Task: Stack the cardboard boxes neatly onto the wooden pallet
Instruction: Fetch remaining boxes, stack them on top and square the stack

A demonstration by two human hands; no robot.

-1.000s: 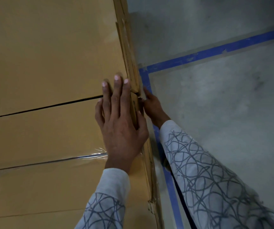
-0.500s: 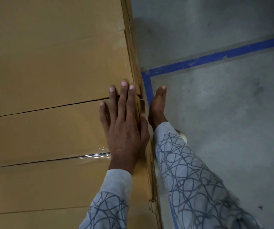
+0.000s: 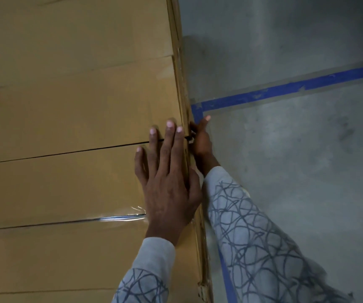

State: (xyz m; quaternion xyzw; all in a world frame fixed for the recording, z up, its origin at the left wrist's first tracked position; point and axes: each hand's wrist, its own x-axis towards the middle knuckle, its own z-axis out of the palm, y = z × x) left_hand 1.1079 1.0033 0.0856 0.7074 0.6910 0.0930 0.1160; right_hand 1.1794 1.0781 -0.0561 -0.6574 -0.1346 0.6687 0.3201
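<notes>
Several long boxes [image 3: 66,117] run left-right under flat left hand [image 3: 167,193].

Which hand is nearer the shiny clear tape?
Left. The left hand lies flat on top, its heel at the clear tape; the right hand is past the edge, beside the boxes.

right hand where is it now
Head view: the right hand is at the right edge of the cardboard boxes, beside the left hand, near the blue tape corner.
</notes>
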